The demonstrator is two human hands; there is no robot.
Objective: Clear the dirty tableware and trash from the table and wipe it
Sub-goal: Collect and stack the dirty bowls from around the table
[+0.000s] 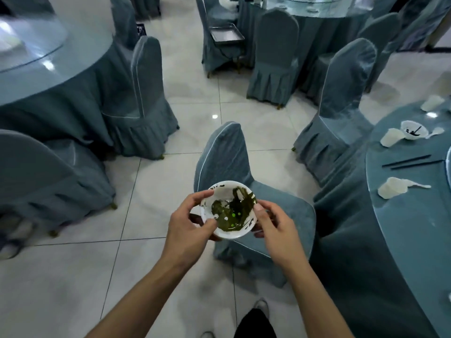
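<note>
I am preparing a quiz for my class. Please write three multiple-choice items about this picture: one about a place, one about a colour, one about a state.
1. Where is the bowl with green leftovers?
A. on the table
B. held over a chair
C. on the floor

2. What colour are the chopsticks on the table?
A. black
B. red
C. white

3. How is the bowl held?
A. left hand only
B. right hand only
C. both hands

Answers: 1 B, the chair is right beneath it. 2 A, they look dark on the blue cloth. 3 C, the left hand and right hand both grip its rim.
</note>
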